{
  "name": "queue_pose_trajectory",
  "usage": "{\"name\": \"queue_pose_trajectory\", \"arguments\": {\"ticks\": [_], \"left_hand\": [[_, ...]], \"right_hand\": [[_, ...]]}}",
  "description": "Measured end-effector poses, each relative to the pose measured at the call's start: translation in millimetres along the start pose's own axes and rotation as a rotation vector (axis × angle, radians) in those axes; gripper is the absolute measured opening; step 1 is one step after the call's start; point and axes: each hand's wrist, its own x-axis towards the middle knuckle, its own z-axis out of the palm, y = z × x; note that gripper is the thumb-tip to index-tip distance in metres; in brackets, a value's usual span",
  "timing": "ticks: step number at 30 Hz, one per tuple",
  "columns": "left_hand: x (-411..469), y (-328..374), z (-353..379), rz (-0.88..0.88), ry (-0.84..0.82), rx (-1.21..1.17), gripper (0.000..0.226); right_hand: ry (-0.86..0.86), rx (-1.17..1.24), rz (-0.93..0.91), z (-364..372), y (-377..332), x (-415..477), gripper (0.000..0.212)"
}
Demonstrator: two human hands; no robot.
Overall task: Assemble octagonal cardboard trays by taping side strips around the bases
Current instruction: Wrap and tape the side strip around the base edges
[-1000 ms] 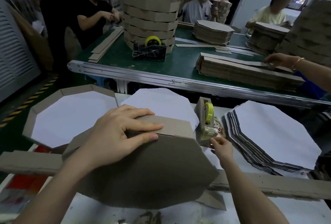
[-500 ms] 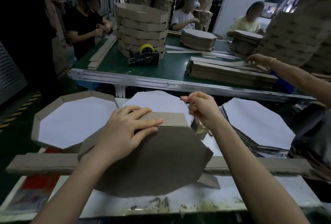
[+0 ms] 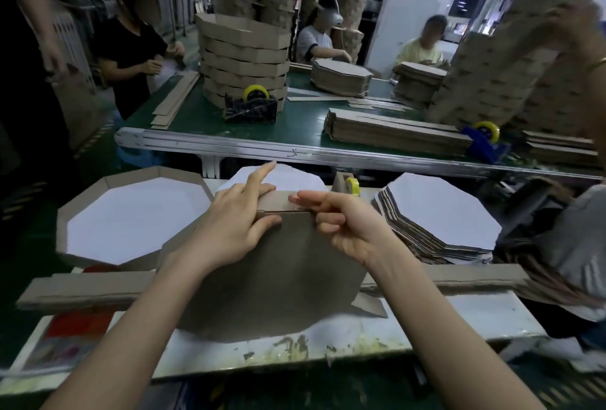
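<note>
Head view. Upturned tray [image 3: 278,278] mid-bench, tilted, brown underside up. Left hand [image 3: 229,226] spread over tray's top-left edge, thumb pressing on base. Right hand [image 3: 344,226] at tray's top-right: two fingertips on side strip [image 3: 278,201], others curled; pinching or not, cannot tell. Tape dispenser [image 3: 347,185] just behind tray.

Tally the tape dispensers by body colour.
Black dispenser: 1
Blue dispenser: 1
Brown dispenser: 1
Total: 3
</note>
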Motion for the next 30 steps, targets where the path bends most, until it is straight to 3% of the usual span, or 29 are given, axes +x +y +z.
{"name": "queue_pose_trajectory", "arguments": {"ticks": [5, 17, 22, 28, 30], "left_hand": [[-6, 6, -2, 0.053, 0.051, 0.044, 0.041], [-7, 5, -4, 0.131, -0.031, 0.193, 0.037], [-5, 4, -4, 0.109, -0.075, 0.195, 0.041], [-7, 2, -6, 0.073, -0.070, 0.148, 0.041], [-6, 0, -8, 0.056, -0.092, 0.139, 0.041]], "right_hand": [[0.010, 0.035, 0.020, -2, 12, -12, 0.040], [0.012, 0.018, 0.048, -9, 29, -14, 0.041], [0.055, -0.285, 0.004, -12, 28, -13, 0.042], [0.053, -0.634, 0.085, -10, 15, -14, 0.029], [0.088, -0.741, 0.018, -14, 16, -19, 0.033]]}}
